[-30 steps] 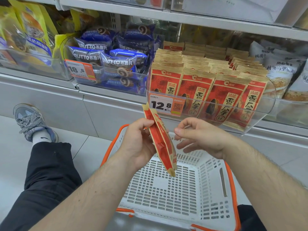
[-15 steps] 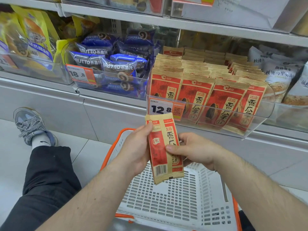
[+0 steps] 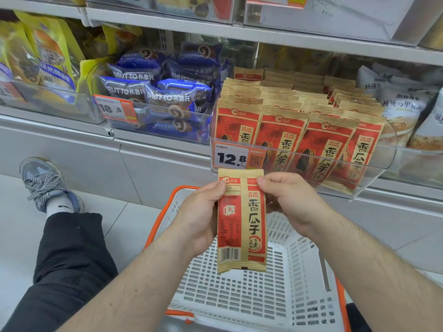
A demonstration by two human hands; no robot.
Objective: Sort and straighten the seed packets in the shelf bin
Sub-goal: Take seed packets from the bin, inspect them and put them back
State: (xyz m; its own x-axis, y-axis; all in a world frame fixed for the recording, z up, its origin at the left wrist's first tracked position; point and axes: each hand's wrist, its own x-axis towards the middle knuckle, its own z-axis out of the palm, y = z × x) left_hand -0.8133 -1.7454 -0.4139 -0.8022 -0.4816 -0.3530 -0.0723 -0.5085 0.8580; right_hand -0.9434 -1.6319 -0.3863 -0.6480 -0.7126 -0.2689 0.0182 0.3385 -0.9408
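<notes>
A red-and-tan seed packet (image 3: 242, 224) stands upright in front of me, its back and barcode facing me. My left hand (image 3: 199, 216) grips its left edge and my right hand (image 3: 287, 200) pinches its top right corner. It hangs just below the clear shelf bin (image 3: 374, 164), which holds several rows of matching seed packets (image 3: 282, 137) standing upright behind a 12.8 price tag (image 3: 231, 158).
A white basket with an orange rim (image 3: 263, 295) sits under my hands. Left of the seed bin is a bin of blue Brutto cake packs (image 3: 158, 97), and white snack bags (image 3: 405, 109) stand to the right. My leg and grey shoe (image 3: 45, 183) lie on the floor at left.
The packet turned from edge-on and tilted to flat and upright, and rose toward the bin's price tag. My right hand moved from its side to its top corner.
</notes>
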